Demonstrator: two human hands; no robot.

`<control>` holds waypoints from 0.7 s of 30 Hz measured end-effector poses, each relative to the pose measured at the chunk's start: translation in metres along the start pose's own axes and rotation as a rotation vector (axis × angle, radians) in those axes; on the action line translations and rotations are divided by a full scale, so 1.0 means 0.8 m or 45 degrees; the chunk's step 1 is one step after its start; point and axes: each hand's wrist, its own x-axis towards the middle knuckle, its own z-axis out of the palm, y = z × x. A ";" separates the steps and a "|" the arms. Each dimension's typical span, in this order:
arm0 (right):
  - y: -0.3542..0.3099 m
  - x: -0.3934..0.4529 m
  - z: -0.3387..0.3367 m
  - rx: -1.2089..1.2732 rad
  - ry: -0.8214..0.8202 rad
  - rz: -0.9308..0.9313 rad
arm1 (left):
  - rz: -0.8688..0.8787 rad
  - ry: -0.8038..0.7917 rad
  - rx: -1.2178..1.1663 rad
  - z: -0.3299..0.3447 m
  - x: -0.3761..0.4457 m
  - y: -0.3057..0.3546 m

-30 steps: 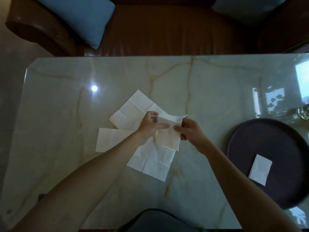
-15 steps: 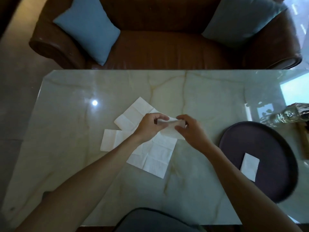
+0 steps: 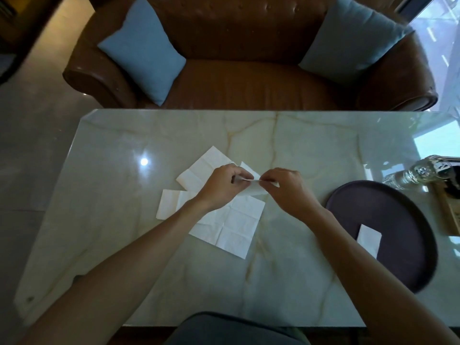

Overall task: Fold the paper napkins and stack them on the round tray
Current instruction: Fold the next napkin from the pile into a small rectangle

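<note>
- The round tray (image 3: 398,202) lies at the near right of the marble table (image 3: 323,145), and one folded napkin (image 3: 368,239) already rests flat on it, partly behind the right forearm.
- A creased open napkin (image 3: 231,225) lies flat on the table just nearer than the hands; two more sheets (image 3: 171,205) fan out to its left and beyond it, overlapping.
- The right hand (image 3: 286,192) and left hand (image 3: 221,188) meet above those sheets, each with fingertips pinched closed on the held napkin (image 3: 254,190), a narrow folded strip between them.
- The strip's long axis seems to run left to right, from one pinch to the other.
- The tray sits to the right of the grip and nearer the person, so the right hand is the closer one; I judge it the likelier hand for carrying the strip over.
- A glass bottle (image 3: 420,170) lies just beyond the tray's far rim.
</note>
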 end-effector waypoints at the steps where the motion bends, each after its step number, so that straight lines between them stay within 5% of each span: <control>1: -0.003 -0.001 -0.002 -0.006 -0.039 -0.007 | 0.018 -0.001 0.008 -0.001 -0.003 -0.001; 7: -0.009 -0.003 -0.011 0.031 -0.145 0.066 | 0.076 -0.023 0.059 -0.008 -0.014 -0.009; 14: 0.021 -0.012 -0.028 0.126 -0.052 0.223 | -0.090 -0.079 -0.324 -0.032 -0.022 -0.006; 17: 0.036 -0.025 -0.030 0.495 -0.016 0.399 | -0.206 -0.106 -0.711 -0.041 -0.026 -0.006; 21: 0.026 -0.043 -0.003 1.098 -0.243 0.575 | -0.280 -0.145 -0.949 -0.040 -0.025 0.000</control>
